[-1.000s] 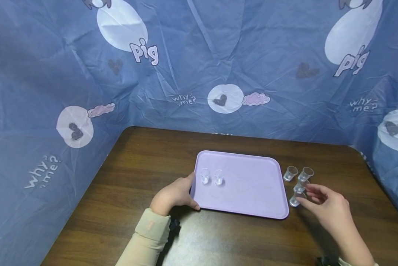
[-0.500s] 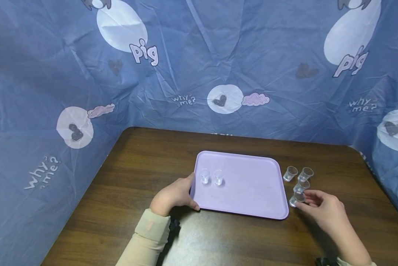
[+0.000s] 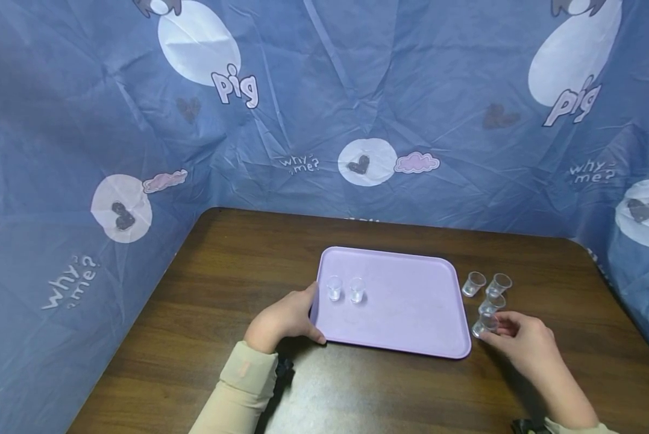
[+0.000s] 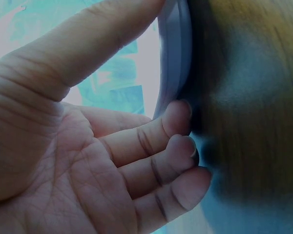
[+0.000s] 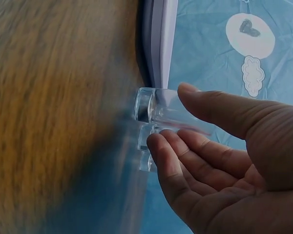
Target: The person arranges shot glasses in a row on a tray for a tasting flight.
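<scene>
In the head view a lilac tray (image 3: 400, 301) lies on the brown table. My left hand (image 3: 281, 319) spans its near left corner, thumb at the near edge and index finger along the left side; the other fingers stay relaxed in the left wrist view. On the tray's left part stand two small clear shot glasses, a left one (image 3: 334, 289) and a right one (image 3: 357, 290). My right hand (image 3: 530, 346) pinches the nearest shot glass (image 5: 161, 105) of a group right of the tray, thumb on one side, fingers on the other. That glass stands upright.
Behind the pinched glass stand a close shot glass (image 3: 491, 303), a farther one (image 3: 499, 284) and another (image 3: 473, 284) near the tray's right edge. A blue printed cloth (image 3: 281, 120) hangs behind and beside the wooden table (image 3: 205, 271).
My right hand has moved slightly left and down, and its thumb and fingers have come in around the nearest shot glass. The left hand and tray stay where they were.
</scene>
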Tool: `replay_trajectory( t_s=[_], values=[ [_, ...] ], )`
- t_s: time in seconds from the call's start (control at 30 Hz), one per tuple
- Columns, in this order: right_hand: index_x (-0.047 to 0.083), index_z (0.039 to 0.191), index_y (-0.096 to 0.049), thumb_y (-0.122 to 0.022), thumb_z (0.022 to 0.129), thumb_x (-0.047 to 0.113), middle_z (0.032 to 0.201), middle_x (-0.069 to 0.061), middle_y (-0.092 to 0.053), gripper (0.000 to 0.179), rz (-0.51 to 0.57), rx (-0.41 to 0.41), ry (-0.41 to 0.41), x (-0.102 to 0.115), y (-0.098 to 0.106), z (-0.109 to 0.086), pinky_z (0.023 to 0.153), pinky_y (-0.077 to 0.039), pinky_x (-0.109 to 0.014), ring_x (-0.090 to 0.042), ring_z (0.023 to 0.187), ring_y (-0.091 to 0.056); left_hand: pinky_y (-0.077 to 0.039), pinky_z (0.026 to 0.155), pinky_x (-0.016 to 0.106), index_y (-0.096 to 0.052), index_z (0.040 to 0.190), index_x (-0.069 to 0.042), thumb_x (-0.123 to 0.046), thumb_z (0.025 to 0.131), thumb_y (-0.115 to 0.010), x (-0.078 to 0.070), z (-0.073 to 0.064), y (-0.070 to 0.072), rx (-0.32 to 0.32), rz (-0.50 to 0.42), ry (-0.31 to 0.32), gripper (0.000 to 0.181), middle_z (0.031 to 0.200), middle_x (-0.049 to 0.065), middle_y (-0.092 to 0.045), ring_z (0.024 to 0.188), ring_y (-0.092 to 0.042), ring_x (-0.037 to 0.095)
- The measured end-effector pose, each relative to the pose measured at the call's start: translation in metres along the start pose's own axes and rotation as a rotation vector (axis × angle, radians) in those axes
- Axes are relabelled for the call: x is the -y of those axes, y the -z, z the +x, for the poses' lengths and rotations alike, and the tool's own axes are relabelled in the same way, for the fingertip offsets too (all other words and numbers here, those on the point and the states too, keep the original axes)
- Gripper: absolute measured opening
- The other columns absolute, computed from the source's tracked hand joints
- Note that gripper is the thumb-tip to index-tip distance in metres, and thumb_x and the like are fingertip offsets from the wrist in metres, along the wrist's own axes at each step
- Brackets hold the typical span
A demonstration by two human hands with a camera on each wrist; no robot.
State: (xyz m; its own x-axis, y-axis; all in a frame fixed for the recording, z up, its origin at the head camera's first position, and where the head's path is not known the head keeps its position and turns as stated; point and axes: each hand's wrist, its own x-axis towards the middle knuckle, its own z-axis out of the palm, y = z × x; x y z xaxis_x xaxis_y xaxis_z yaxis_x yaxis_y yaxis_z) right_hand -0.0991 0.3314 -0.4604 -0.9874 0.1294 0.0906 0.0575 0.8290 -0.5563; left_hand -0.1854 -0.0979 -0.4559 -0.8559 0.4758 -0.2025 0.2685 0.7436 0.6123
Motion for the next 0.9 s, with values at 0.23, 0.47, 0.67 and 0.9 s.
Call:
replay_trajectory(
  t_s=[0.23,0.47,0.67,0.9],
  values=[
    [-0.007,0.103,-0.072,-0.088,0.079,0.019,0.080,-0.004,-0.072,0.039,-0.001,0.033,-0.027,-0.0017,-0.0019,0.0003,0.068,-0.046,-0.042,-0.020,0.074,-0.066,-0.045,0.099,0.045,-0.033,0.152,0.008,-0.020,0.062,-0.100,0.0014,-0.0004,-0.0006,0.001,-0.014,-0.009,0.116,0.132,0.026,-0.059,0.116,-0.058,0.031],
    [-0.007,0.103,-0.071,-0.087,0.080,0.017,0.080,-0.005,-0.072,0.037,0.014,0.029,-0.028,-0.0025,-0.0039,-0.0006,0.066,-0.049,-0.041,-0.020,0.073,-0.067,-0.045,0.099,0.045,-0.033,0.151,0.010,-0.021,0.061,-0.100,0.0020,0.0002,-0.0013,-0.002,0.001,-0.008,0.117,0.132,0.027,-0.058,0.117,-0.058,0.031],
    [-0.007,0.103,-0.072,-0.089,0.079,0.018,0.080,-0.005,-0.072,0.039,0.023,0.011,-0.016,-0.0019,-0.0043,-0.0002,0.065,-0.050,-0.039,-0.020,0.073,-0.067,-0.045,0.100,0.045,-0.031,0.152,0.011,-0.021,0.062,-0.100,0.0014,0.0002,-0.0005,-0.004,0.005,-0.006,0.118,0.134,0.028,-0.057,0.118,-0.058,0.032],
    [-0.004,0.102,-0.073,-0.089,0.079,0.017,0.080,-0.004,-0.073,0.035,0.022,-0.024,0.008,-0.0025,-0.0061,-0.0004,0.067,-0.050,-0.039,-0.018,0.073,-0.068,-0.045,0.100,0.045,-0.030,0.153,0.011,-0.022,0.062,-0.100,0.0009,0.0004,-0.0001,-0.001,0.001,-0.003,0.119,0.136,0.028,-0.056,0.118,-0.057,0.032]
  ],
)
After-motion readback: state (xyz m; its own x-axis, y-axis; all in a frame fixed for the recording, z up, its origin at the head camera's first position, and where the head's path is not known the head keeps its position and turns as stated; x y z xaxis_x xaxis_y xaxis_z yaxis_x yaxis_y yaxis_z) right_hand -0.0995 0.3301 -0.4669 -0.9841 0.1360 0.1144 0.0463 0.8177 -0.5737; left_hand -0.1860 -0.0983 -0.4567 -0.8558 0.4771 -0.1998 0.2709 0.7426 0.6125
